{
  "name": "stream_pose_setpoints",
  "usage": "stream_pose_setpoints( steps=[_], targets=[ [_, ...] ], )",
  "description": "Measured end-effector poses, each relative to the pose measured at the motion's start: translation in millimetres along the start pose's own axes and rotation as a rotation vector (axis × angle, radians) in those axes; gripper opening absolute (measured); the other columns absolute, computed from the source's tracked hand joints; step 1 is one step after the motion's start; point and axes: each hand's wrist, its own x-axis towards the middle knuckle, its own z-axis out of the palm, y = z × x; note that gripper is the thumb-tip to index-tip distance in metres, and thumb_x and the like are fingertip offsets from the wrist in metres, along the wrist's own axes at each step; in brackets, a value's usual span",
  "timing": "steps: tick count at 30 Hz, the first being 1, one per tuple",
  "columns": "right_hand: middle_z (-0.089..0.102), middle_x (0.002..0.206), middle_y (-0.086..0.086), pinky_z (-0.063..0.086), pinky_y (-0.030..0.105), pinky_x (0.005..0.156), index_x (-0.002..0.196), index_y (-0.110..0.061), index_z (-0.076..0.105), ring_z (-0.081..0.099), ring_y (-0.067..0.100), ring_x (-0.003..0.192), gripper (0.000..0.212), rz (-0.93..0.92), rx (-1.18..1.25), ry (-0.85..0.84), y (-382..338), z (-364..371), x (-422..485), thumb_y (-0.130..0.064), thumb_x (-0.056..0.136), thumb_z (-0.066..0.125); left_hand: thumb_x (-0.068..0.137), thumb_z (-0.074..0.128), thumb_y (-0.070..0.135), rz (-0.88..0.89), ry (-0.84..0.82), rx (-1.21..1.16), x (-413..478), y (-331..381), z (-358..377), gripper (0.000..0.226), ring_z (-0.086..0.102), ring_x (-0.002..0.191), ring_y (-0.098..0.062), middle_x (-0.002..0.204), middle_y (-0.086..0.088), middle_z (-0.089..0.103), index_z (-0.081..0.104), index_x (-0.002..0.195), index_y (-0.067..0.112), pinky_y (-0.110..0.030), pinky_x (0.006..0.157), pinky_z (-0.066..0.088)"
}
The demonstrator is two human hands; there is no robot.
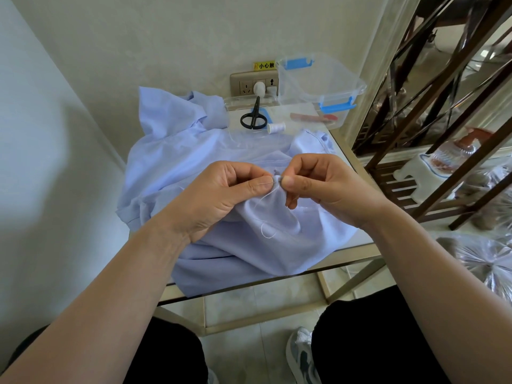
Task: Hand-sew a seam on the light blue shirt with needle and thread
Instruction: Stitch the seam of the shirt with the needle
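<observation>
Mid-stitch: needle [268,184] is being pinched in left hand [219,195], shirt [177,162] fold in right hand [324,184] just beside. Seam is being worked; finished length cannot be told.

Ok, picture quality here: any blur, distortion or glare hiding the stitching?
Head view: strong wide-angle bending, walls splay outward; soft daylight, diffuse shadow on the pale wall; glare on the clear plastic box; thin metal needle and white thread readable between left hand and right hand on the light blue shirt.
</observation>
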Motion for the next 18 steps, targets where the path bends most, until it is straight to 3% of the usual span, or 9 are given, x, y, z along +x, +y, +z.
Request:
stream_pose_setpoints(
  steps=[3, 18],
  targets=[
    [0.067, 0.075, 0.003, 0.052, 0.027, 0.072, 0.092, -0.001, 0.062, 0.063, 0.017, 0.069, 0.013, -0.002, 0.003, 0.029, -2.2, -3.0, 0.0, -0.013, 0.088, 0.063, 0.078, 0.064, 0.031, 0.01, 0.025, -0.014, 1.2, 0.7, -1.3, 0.014, 0.057, 0.066, -0.002, 0.068, 0.009, 0.064, 0.075, 0.071, 0.025, -0.014, 0.065, 0.046],
    [0.064, 0.071, 0.001, 0.05, 0.026, 0.073, 0.085, -0.004, 0.064, 0.057, 0.015, 0.068, 0.016, -0.054, -0.071, 0.1, -2.3, 2.9, -1.0, -0.02, 0.083, 0.067, 0.077, 0.066, 0.033, 0.007, 0.079, -0.02, 5.6, -5.8, 3.1, 0.013, 0.062, 0.074, -0.011, 0.075, 0.001, 0.069, 0.073, 0.074, 0.023, -0.027, 0.077, 0.048]
  ],
)
